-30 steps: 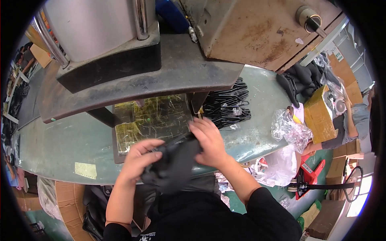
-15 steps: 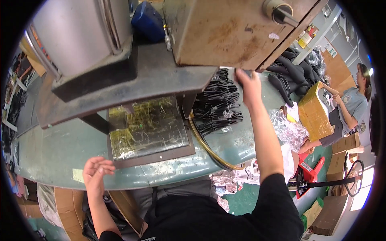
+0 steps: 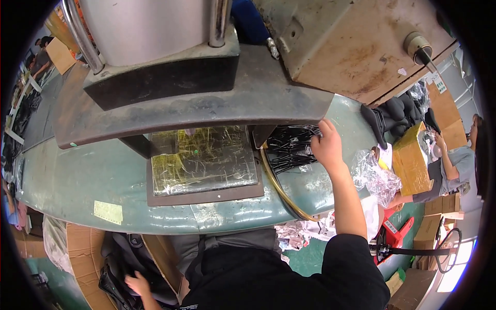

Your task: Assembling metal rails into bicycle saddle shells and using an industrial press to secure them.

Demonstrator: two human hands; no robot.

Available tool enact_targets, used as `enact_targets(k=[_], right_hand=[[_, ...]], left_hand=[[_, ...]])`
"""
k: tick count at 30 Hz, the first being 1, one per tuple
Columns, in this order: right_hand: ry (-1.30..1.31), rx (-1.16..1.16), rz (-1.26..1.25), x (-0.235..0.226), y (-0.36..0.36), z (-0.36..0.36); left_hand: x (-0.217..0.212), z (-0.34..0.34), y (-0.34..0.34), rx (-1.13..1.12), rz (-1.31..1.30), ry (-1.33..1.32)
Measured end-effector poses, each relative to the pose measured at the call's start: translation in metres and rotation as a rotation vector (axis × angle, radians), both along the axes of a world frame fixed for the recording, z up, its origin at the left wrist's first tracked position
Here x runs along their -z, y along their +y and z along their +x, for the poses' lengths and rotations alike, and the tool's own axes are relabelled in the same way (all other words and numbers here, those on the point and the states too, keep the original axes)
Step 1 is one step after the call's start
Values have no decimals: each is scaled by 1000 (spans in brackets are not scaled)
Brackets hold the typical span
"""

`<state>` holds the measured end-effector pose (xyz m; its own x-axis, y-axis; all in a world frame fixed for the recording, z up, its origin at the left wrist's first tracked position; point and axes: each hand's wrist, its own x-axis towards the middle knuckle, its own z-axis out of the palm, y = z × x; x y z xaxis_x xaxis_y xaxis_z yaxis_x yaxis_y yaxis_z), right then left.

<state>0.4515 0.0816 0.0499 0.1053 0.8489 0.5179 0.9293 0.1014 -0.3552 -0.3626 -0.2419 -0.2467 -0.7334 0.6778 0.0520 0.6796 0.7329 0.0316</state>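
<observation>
My right hand (image 3: 327, 145) is at the right end of a stack of thin black pieces that look like plastic hangers (image 3: 290, 150). Its thumb and fingers are apart; the upper fingertips come up to the corner of the dark metal press plate (image 3: 196, 106). Low on the left, my left hand (image 3: 138, 284) reaches into an open cardboard box (image 3: 85, 258), fingers spread, beside black moulded pieces (image 3: 126, 253). Under the press, a flat pad covered in clear and yellowish tape (image 3: 206, 168) lies on a dark base plate.
A rusty beige control box (image 3: 356, 57) with a knob overhangs the back right. A yellow-brown hose (image 3: 281, 191) curves over the green table (image 3: 77, 181). Black padded forms (image 3: 395, 116) are piled at right, near crumpled plastic film (image 3: 380, 178) and a person (image 3: 454, 163) at a taped carton (image 3: 411, 160).
My left hand has dropped from the table's front edge into the cardboard box. My right hand has come nearer along the black stack. The whole view has shifted.
</observation>
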Motion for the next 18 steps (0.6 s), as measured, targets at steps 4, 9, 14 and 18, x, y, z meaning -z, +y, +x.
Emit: enact_targets(k=[4, 9, 14, 18], right_hand=[[-126, 75, -281, 13, -37, 11], [-208, 71, -387, 9, -44, 19], [-247, 0, -409, 1, -48, 16], [-246, -14, -387, 6, -49, 20]], left_hand=[[39, 64, -34, 351, -554, -49], [45, 65, -21, 428, -827, -229], [6, 48, -5, 500, -1158, -289], [-18, 46, 4, 580, -1323, -195]])
